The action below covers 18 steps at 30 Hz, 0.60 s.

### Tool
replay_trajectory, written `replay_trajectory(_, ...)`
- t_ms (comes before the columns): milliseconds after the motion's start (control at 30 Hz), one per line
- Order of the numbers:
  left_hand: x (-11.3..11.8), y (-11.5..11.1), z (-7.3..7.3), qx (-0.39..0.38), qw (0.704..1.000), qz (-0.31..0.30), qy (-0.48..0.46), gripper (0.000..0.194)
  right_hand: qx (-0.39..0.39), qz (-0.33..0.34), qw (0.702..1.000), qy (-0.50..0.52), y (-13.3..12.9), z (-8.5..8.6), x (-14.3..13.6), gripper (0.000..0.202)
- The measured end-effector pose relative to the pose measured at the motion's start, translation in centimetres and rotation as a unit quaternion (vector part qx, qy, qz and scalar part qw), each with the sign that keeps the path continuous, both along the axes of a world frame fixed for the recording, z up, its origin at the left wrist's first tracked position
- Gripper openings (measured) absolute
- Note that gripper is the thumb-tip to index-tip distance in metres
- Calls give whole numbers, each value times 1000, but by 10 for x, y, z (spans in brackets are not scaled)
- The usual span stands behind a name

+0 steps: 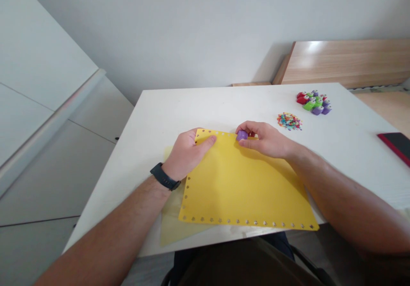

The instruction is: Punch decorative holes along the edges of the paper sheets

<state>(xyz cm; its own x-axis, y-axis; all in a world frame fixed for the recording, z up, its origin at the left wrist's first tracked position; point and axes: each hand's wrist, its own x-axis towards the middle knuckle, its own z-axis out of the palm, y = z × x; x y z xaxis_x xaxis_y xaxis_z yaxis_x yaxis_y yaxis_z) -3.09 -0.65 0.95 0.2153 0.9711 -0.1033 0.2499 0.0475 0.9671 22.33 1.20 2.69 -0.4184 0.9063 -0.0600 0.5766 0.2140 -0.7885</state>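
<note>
A yellow sheet of paper (246, 183) is held up over the table, with small shaped holes along its near, left and far edges. My left hand (192, 151) pinches its far left corner, thumb on top and fingers behind. Between the thumb and fingers of my right hand (265, 140) is a small purple craft punch (242, 136), set on the sheet's far edge. The punch's underside and the edge just right of it are hidden by the hand. Beneath the sheet lies a paler yellow sheet (173, 217).
A pile of coloured paper bits (289, 121) lies beyond my right hand. Farther back stand several red, green and purple craft punches (314, 102). A dark device with a red edge (397, 145) is at the far right. White cabinets (57, 157) flank the white table (128, 149) on the left.
</note>
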Motion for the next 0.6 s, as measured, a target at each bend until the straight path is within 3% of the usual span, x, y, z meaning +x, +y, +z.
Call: replay_trajectory(600,1,-1,3,-14,1000,7,-19,35,28,-3,999,-27,0,-3,-1,23)
